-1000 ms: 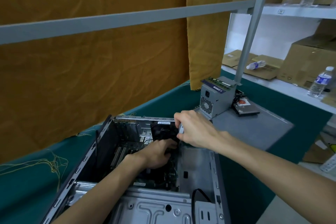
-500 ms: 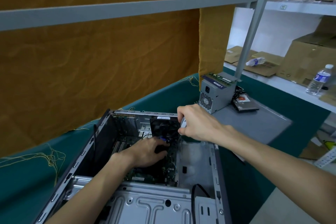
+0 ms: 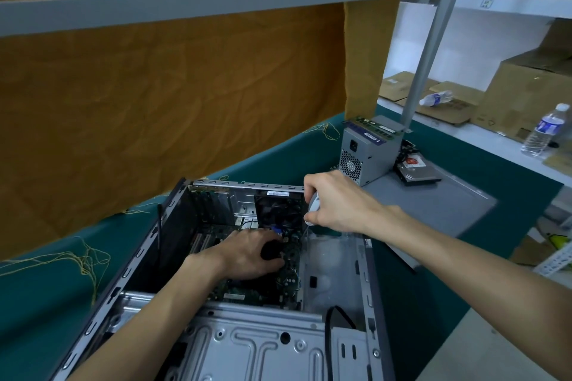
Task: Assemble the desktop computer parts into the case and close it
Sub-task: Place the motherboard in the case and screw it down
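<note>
Mustard-brown cloth backdrop [image 3: 173, 96] behind a teal-covered counter [image 3: 37, 303]; the open grey metal computer case [image 3: 266, 346] lies on its side on it, green motherboard [image 3: 247, 291] seated on the floor of the case, black fan [image 3: 278, 210] at the rear wall. Change over the last second: the left hand [image 3: 247, 254] has slid down off the fan area onto the board, and the right hand [image 3: 334, 204] has stayed put at the case's top rear corner. Reads to me as a switch from positioning to fastening or seating something near the board's upper right; can't confirm which part. Left grip: fingers curled loosely round a dark rounded object [image 3: 272, 249], identity unclear, palm down, wrist low inside the case, forearm entering from bottom left. Right grip: closed round a small white-and-grey handle-like object [image 3: 314, 206], possibly a screwdriver, with a thin shaft seeming to point down toward the board; forearm comes in from the right, above the case edge. Still outside the case: grey boxy power supply [image 3: 368, 151] with green RAM sticks [image 3: 376, 127] on top, plus a hard drive [image 3: 418, 173], all sitting on the flat grey side panel [image 3: 433, 204] to the right. So the build is early, panel off, closing is far away.
</note>
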`<state>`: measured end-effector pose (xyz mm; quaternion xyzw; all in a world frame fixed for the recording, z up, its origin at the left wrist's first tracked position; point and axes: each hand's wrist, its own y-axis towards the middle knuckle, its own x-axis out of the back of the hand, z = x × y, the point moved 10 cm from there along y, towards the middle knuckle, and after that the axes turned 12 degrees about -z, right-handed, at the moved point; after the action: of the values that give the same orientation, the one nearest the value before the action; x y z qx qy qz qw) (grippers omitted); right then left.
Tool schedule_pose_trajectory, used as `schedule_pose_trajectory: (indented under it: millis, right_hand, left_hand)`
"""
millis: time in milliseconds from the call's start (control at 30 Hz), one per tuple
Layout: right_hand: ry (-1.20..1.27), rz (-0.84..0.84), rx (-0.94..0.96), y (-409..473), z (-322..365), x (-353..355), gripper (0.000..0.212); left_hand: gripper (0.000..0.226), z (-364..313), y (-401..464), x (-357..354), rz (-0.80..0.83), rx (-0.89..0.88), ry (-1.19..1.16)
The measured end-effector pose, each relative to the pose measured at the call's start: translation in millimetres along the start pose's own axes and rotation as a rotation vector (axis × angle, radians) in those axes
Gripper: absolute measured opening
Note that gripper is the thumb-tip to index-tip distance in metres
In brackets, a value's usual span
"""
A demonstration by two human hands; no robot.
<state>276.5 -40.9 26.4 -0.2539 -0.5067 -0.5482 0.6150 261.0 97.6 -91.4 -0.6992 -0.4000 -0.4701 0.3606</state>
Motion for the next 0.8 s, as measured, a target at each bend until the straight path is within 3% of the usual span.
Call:
schedule_pose_trajectory:
  millis: [200,367,433,533,600,733,800]
  right_hand:
    - [-0.028,0.043,0.042,2,6,-4,0.030]
    - [-0.094,0.268,0.049,7,15,-14,0.042]
    - [-0.154,0.247,0.093,15,24,-8,0.041]
    - [-0.383,0.119,0.211,25,43,3,0.032]
    - [-0.505,0.145,0.233,26,48,-3,0.029]
    - [-0.437,0.317,0.197,23,46,-16,0.022]
    - [-0.450,0.248,0.244,24,54,-12,0.025]
  left_hand:
    - [0.060,-1,0,0,0.004,0.006,0.009]
    - [0.060,-1,-1,0,0.018,0.010,0.007]
    - [0.061,-1,-1,0,0.023,0.007,0.014]
    - [0.072,-2,-2,-3,0.073,0.003,0.054]
    - [0.085,-1,-5,-6,0.122,-0.002,0.089]
    - [0.103,-1,-7,-5,0.159,-0.002,0.073]
    - [0.105,-2,-6,-4,0.150,-0.012,0.071]
